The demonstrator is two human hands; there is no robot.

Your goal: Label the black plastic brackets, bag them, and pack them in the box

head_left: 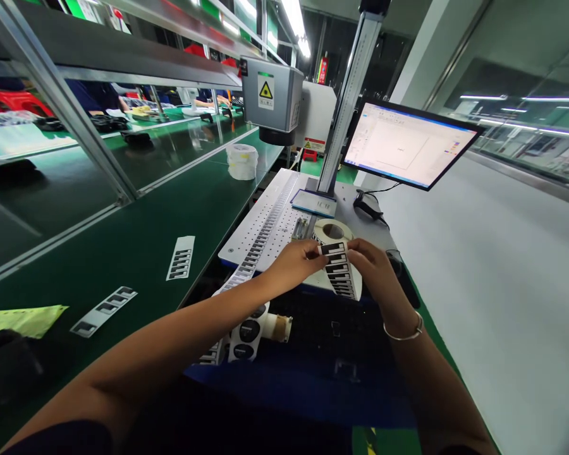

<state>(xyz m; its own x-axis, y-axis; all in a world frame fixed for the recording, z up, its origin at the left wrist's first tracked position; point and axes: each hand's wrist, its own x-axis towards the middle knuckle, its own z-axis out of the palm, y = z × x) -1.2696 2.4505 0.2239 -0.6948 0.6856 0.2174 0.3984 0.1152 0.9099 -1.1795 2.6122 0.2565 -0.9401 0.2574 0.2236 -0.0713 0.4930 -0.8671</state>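
Note:
My left hand (298, 262) is closed in a pinch on the upper left edge of a strip of black-and-white labels (341, 279). On the strip's upper right side my right hand (372, 268) pinches it too, a bracelet round the wrist. The strip's lower part curls and hangs down between the hands. Just behind stands a roll of labels (332, 231) on the perforated metal plate (284, 218). A long label strip (258, 246) runs along that plate and down past my left forearm. Round black labels (249, 330) on a backing strip lie below that forearm.
A grey marking head (272, 95) overhangs the plate on an upright post (348, 107). A monitor (408, 142) and a black handheld scanner (367, 205) are to the right. Cut label strips (180, 258) lie on the green bench (142, 253), with a white tape roll (242, 162) farther back.

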